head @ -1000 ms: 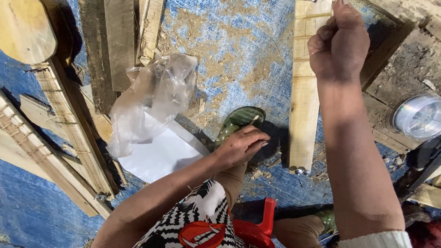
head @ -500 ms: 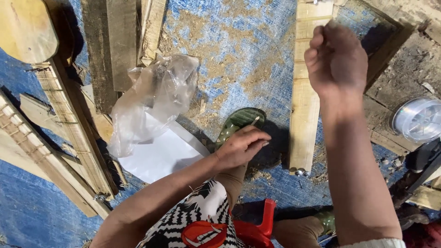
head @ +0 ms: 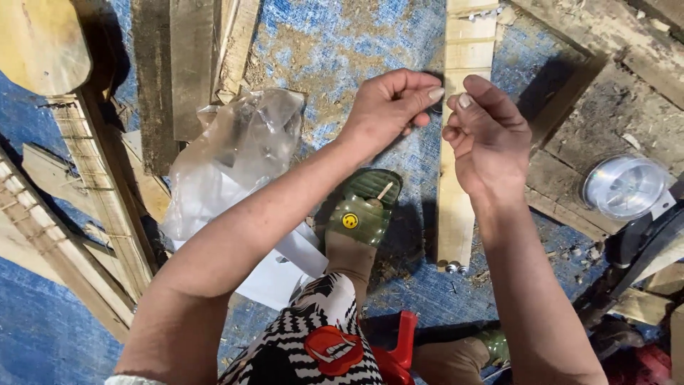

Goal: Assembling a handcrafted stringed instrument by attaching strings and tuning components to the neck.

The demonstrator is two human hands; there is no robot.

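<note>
My left hand [head: 388, 107] and my right hand [head: 491, 142] meet fingertip to fingertip above a pale wooden plank [head: 456, 214]. Thumb and forefinger of each hand are pinched on a tiny item between them, too small to identify. The plank lies lengthwise on the blue ground cover [head: 335, 43], with two small metal screws [head: 453, 268] at its near end. My foot in a green sandal [head: 363, 207] rests just left of the plank, below my left hand.
A crumpled clear plastic bag [head: 235, 157] lies on white paper [head: 278, 278] at left. Wooden slats and frames [head: 92, 178] lie further left. A round clear container [head: 625, 187] sits on boards at right. A red tool [head: 399, 349] is near my legs.
My left hand has risen from the sandal up to my right hand. My right hand has come down and left, its fist loosened into a pinch.
</note>
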